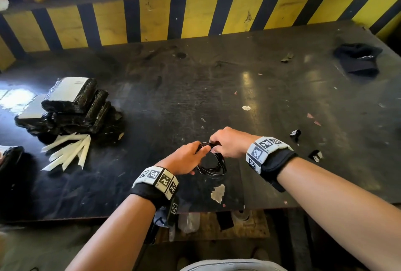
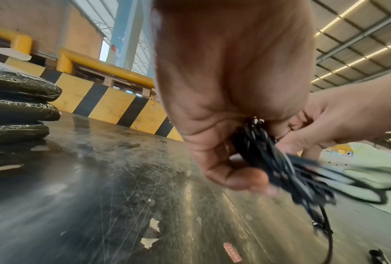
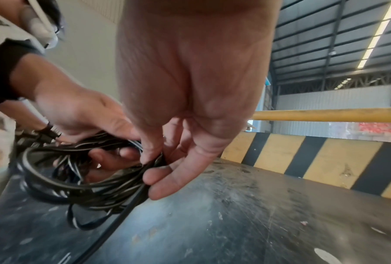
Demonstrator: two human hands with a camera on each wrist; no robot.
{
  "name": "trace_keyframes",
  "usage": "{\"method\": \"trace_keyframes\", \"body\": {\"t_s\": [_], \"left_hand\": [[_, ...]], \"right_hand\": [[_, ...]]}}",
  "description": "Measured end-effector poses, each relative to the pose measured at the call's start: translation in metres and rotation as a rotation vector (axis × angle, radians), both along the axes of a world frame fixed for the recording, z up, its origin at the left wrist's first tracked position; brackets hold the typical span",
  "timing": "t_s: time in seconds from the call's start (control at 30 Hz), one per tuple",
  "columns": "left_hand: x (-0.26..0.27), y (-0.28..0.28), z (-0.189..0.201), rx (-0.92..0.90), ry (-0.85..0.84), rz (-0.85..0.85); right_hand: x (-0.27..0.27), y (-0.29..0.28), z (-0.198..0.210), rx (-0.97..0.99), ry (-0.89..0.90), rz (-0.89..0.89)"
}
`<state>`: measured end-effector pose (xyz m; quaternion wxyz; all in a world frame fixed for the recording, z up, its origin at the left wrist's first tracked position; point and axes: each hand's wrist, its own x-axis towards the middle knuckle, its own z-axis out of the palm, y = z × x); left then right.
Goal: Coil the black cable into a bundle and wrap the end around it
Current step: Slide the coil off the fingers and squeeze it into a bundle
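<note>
Black cable (image 1: 211,163) is gathered into a multi-loop coil, held just above the near part of the dark table (image 1: 238,88). My left hand (image 1: 184,158) grips the coil's top, fingers curled round the strands. My right hand (image 1: 230,142) pinches the same section from the opposite side. One loose strand hangs from the bundle. Wrapped black packs (image 1: 73,105) are stacked well to the left.

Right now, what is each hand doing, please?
Left hand: grips the coiled black cable.
Right hand: pinches the same cable at the top of the coil.
</note>
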<state>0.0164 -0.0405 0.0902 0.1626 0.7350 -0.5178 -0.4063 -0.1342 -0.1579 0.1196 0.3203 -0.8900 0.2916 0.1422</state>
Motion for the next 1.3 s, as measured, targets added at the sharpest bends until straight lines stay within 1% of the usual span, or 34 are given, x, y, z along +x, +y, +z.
{"method": "trace_keyframes", "body": {"t_s": [0.1,0.2,0.27,0.33,0.43,0.53,0.6,0.77,0.93,1.03,1.17,1.3], "left_hand": [[0.002,0.001,-0.003,-0.135,-0.019,0.004],[0.004,0.004,-0.010,-0.247,-0.017,0.087],[0.006,0.006,-0.014,-0.289,-0.010,0.129],[0.007,0.008,-0.018,-0.308,0.004,0.160],[0.009,0.009,-0.022,-0.320,0.033,0.217],[0.013,0.010,-0.024,-0.317,0.037,0.248],[0.014,0.010,-0.024,-0.318,0.039,0.249],[0.013,0.013,-0.021,-0.315,0.025,0.210],[0.012,0.016,-0.022,-0.302,0.017,0.178],[0.012,0.017,-0.024,-0.279,0.003,0.152],[0.011,0.021,-0.026,-0.268,-0.016,0.129],[0.006,0.024,-0.026,-0.268,-0.029,0.106]], "right_hand": [[-0.004,-0.010,-0.002,0.151,-0.119,-0.102],[-0.016,-0.016,-0.009,0.457,-0.281,-0.242],[-0.025,-0.013,-0.015,0.607,-0.345,-0.332],[-0.029,-0.006,-0.022,0.709,-0.388,-0.409],[-0.031,0.000,-0.030,0.803,-0.413,-0.481],[-0.032,0.003,-0.035,0.905,-0.411,-0.489],[-0.031,0.005,-0.038,0.921,-0.408,-0.469],[-0.026,0.008,-0.042,0.840,-0.380,-0.494],[-0.021,0.011,-0.043,0.911,-0.362,-0.545],[-0.019,0.011,-0.045,0.839,-0.338,-0.534],[-0.020,0.009,-0.047,0.740,-0.355,-0.626],[-0.018,0.010,-0.048,0.723,-0.372,-0.668]]}}
